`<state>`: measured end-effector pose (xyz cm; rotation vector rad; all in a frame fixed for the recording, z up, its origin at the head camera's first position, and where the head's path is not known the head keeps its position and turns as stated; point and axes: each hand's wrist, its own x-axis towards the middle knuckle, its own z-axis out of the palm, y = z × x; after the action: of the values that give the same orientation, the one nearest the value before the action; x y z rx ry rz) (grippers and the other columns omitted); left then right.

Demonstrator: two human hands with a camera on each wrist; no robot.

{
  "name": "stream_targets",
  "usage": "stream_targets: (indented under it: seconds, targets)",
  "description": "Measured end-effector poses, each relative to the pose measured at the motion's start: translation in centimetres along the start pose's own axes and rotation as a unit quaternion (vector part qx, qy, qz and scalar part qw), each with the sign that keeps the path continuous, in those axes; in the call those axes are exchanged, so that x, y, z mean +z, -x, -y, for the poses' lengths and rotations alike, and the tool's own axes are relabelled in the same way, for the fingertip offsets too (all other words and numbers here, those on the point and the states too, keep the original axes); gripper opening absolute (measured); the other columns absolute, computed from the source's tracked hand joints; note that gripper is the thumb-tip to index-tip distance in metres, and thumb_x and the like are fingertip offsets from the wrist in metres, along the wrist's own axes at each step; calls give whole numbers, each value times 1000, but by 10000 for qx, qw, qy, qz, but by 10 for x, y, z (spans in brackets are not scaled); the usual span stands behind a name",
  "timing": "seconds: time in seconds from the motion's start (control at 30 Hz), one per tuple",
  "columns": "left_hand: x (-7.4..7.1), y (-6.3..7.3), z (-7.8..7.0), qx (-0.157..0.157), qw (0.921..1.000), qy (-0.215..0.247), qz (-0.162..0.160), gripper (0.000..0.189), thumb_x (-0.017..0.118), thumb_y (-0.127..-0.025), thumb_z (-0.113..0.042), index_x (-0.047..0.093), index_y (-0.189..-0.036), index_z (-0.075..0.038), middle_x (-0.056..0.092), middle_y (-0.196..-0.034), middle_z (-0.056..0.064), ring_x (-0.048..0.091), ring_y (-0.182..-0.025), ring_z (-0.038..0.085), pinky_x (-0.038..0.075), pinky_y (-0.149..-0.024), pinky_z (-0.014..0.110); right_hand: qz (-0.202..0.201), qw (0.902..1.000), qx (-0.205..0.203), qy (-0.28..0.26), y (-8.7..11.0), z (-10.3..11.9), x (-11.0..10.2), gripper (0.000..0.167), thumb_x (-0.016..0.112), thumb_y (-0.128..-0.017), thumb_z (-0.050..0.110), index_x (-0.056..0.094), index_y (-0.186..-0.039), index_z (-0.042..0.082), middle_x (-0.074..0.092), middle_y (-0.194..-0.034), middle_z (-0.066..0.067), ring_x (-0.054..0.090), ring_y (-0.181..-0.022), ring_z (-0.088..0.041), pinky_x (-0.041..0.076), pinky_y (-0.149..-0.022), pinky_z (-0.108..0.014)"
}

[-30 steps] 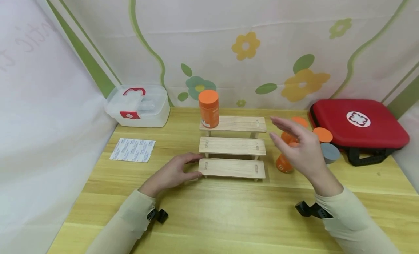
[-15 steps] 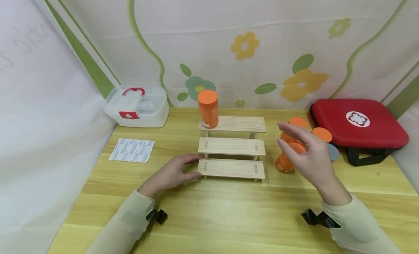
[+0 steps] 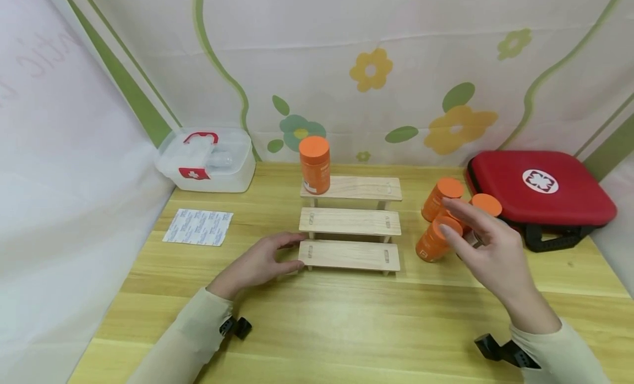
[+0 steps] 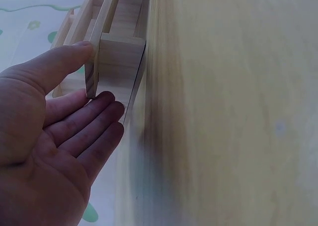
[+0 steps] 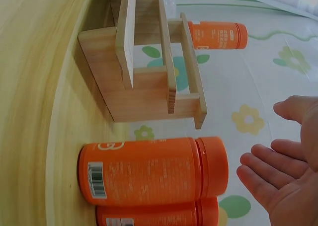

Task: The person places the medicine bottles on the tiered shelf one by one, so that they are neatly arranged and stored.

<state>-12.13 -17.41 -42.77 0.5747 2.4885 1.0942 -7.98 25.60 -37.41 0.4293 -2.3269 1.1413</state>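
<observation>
A three-step wooden shelf (image 3: 349, 221) stands on the table in the head view. My left hand (image 3: 264, 261) holds the left end of its lowest step; in the left wrist view the thumb (image 4: 69, 59) lies against the board's edge, with fingertips by its end. One orange bottle (image 3: 315, 172) stands upright on the left of the top step. My right hand (image 3: 495, 254) is raised with thumb and fingers apart and nothing between them. Close beside it several orange bottles (image 3: 431, 244) stand in a cluster, partly hidden by the hand.
A red first-aid case (image 3: 579, 194) with a black handle lies at the back right, near the bottles. At the back left stands a translucent first-aid box (image 3: 223, 175), with a printed white sheet (image 3: 198, 227) in front. A flowered cloth (image 3: 317, 59) hangs behind the table.
My right hand has moved right and toward me, uncovering more of the front bottles. My left hand stays at the shelf's end.
</observation>
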Motion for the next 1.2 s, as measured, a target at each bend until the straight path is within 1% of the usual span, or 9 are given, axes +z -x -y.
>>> stream_targets:
  seconds: [0.07, 0.17, 0.33, 0.53, 0.77, 1.0, 1.1, 1.17, 1.2]
  targets:
    - [0, 0, 0, 21, 10000, -27, -5, 60, 80, -100, -31, 59, -155, -16, 61, -157, 8, 55, -148, 32, 44, -125, 57, -28, 10000, 38, -63, 4, -1, -3, 64, 84, -81, -17, 73, -139, 8, 73, -136, 20, 68, -111, 10, 49, -79, -1]
    - [-1, 0, 0, 49, 10000, -51, -6, 60, 80, -100, -31, 59, -155, -16, 61, -157, 9, 56, -148, 32, 45, -125, 57, -43, 9998, 147, -141, 8, -1, -8, 63, 82, -81, -19, 73, -138, 6, 74, -136, 16, 69, -111, 7, 51, -91, 0]
    - [0, 0, 0, 53, 10000, -30, -4, 60, 80, -100, -30, 59, -155, -15, 61, -157, 9, 55, -148, 33, 44, -125, 57, -18, 9988, 447, -181, 16, 0, -14, 63, 81, -83, -18, 72, -140, 7, 74, -138, 13, 69, -120, 7, 51, -98, -2]
    - [0, 0, 0, 31, 10000, 0, 5, 60, 80, -100, -30, 59, -155, -16, 60, -158, 9, 54, -149, 33, 43, -126, 57, -34, 9966, 760, -306, 27, -2, -17, 61, 79, -86, -19, 70, -142, 3, 71, -140, 17, 66, -125, 10, 50, -98, -2]
    - [0, 0, 1, 29, 10000, 28, -9, 59, 80, -100, -31, 59, -155, -17, 60, -158, 8, 54, -149, 33, 43, -126, 57, 108, 9943, 1053, -117, 37, -3, -20, 62, 80, -90, -12, 66, -147, 7, 68, -143, 22, 64, -125, 14, 50, -93, -1]
    - [0, -1, 3, 40, 10000, 51, 1, 60, 80, -100, -31, 59, -155, -18, 61, -158, 7, 54, -150, 32, 43, -126, 56, 229, 9839, 1768, -79, 47, -9, -18, 58, 81, -96, 3, 63, -151, 9, 66, -140, 27, 63, -121, 19, 53, -87, -1]
    - [1, -2, 4, 33, 10000, 33, -3, 60, 80, -100, -32, 59, -155, -18, 61, -158, 7, 54, -150, 32, 43, -126, 56, 239, 9811, 1911, -185, 50, -12, -13, 58, 80, -97, 5, 61, -152, 6, 65, -140, 25, 63, -120, 20, 53, -88, -2]
    - [1, -2, 5, 28, 10000, 18, -2, 60, 80, -100, -32, 59, -155, -18, 61, -158, 8, 54, -150, 32, 43, -126, 57, 265, 9795, 1983, -234, 51, -14, -9, 58, 79, -98, 5, 60, -153, 4, 65, -142, 18, 63, -118, 20, 53, -89, -2]
    - [1, -2, 5, 23, 10000, 19, -2, 60, 80, -100, -32, 59, -155, -18, 60, -158, 8, 54, -150, 32, 43, -126, 57, 295, 9787, 2017, -234, 52, -15, -7, 60, 79, -98, 6, 58, -154, 3, 66, -145, 10, 62, -118, 20, 52, -90, -2]
